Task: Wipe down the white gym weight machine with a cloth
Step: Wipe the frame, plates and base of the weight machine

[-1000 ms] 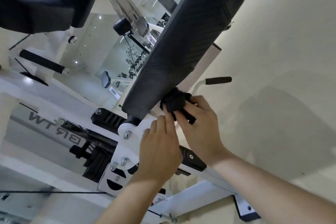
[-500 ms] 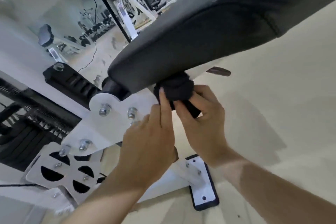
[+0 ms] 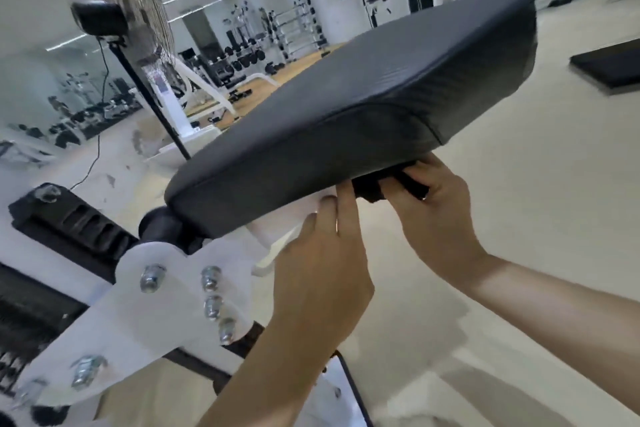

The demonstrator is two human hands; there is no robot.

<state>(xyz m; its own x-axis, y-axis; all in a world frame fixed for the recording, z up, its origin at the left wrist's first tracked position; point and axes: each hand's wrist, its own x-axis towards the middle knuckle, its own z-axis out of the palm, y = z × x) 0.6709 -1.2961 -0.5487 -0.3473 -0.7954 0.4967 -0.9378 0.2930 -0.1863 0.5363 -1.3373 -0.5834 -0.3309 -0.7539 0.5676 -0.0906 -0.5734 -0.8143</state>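
Your right grip (image 3: 433, 208) is clamped on the crumpled black cloth (image 3: 370, 189) tucked under the near edge of the black padded seat (image 3: 363, 97), left grip (image 3: 318, 274) flat and unclenched just beside it on the white metal machine frame (image 3: 162, 302), which runs down-left from the cloth.

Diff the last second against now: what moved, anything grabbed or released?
The right hand has pushed the black cloth further under the black pad, apparently away from the bolted white bracket; less cloth shows. The left hand followed, fingers straight beneath the pad. Nothing taken or let go: the right hand keeps gripping the cloth.
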